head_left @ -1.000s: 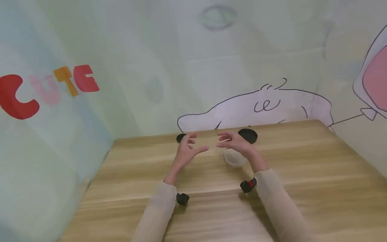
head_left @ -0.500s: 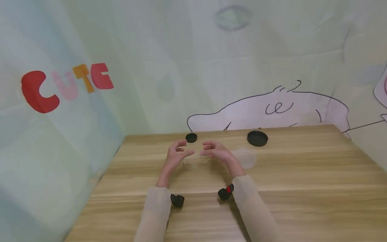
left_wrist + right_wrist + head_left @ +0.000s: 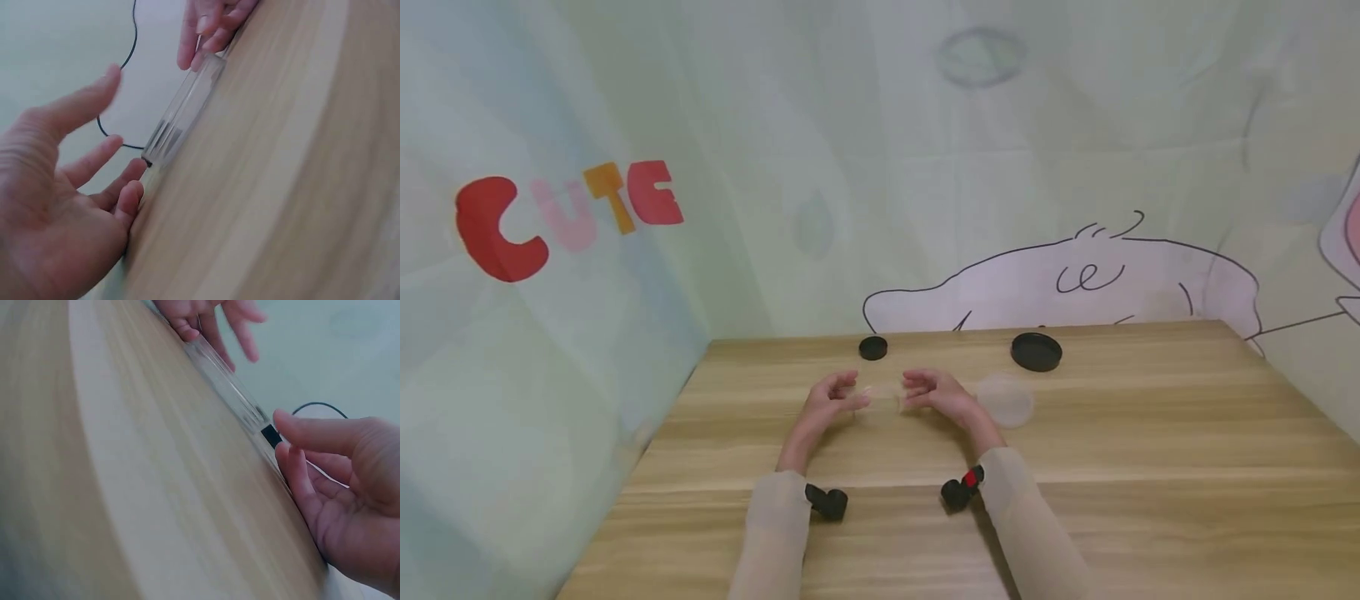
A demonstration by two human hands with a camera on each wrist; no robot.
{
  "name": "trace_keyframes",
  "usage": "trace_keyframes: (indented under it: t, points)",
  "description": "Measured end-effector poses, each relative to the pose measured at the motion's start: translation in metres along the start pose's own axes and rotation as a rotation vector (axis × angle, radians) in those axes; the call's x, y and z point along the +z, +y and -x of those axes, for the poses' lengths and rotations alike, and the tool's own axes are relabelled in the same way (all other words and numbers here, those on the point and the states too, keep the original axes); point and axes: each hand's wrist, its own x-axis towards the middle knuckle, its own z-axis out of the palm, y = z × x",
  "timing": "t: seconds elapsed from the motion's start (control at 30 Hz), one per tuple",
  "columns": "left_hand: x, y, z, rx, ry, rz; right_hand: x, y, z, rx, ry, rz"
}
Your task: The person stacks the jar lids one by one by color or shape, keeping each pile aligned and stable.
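A clear, shallow container (image 3: pixel 882 402) lies on the wood-grain table between the two hands; its walls show edge-on in both wrist views. At its left side is my left hand (image 3: pixel 829 403), fingers spread and bent loosely, thumb (image 3: pixel 94 100) raised apart from the fingers. My right hand (image 3: pixel 942 395) is at the opposite side, fingers loosely bent. Its fingertips (image 3: pixel 282 453) are right by the container's end in the right wrist view. Neither hand visibly pinches the container.
A round translucent disc (image 3: pixel 1004 401) lies beside the right wrist. Toward the back edge stand a small black round lid (image 3: pixel 873 348) and a larger black round lid (image 3: pixel 1037 352). Printed cloth walls (image 3: pixel 790 250) border the table (image 3: pixel 1150 433) behind and left.
Both hands have come lower and nearer to the person, down to the sides of the clear container. The head view has also shifted, baring both black lids.
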Motion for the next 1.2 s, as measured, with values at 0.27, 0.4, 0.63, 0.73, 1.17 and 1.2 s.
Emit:
trace_keyframes:
  t: [0.27,0.4,0.63,0.73,1.17,1.2]
  points:
    - [-0.007,-0.004,0.000,0.034,-0.125,-0.132,0.007,-0.003,0.002,-0.055,-0.018,0.133]
    - [-0.008,-0.006,0.001,0.024,-0.157,-0.167,0.009,-0.001,0.002,-0.046,-0.023,0.130]
    - [-0.006,-0.006,0.002,0.032,-0.189,-0.215,0.012,-0.003,0.004,-0.033,-0.005,0.151]
    - [-0.004,-0.005,0.002,0.040,-0.177,-0.218,0.012,-0.005,0.004,-0.024,0.002,0.166]
    - [-0.001,-0.008,-0.001,0.068,-0.144,-0.243,0.013,-0.005,0.005,-0.023,-0.018,0.223]
    - [-0.002,-0.008,-0.001,0.070,-0.142,-0.242,0.013,-0.005,0.004,-0.026,-0.014,0.224]
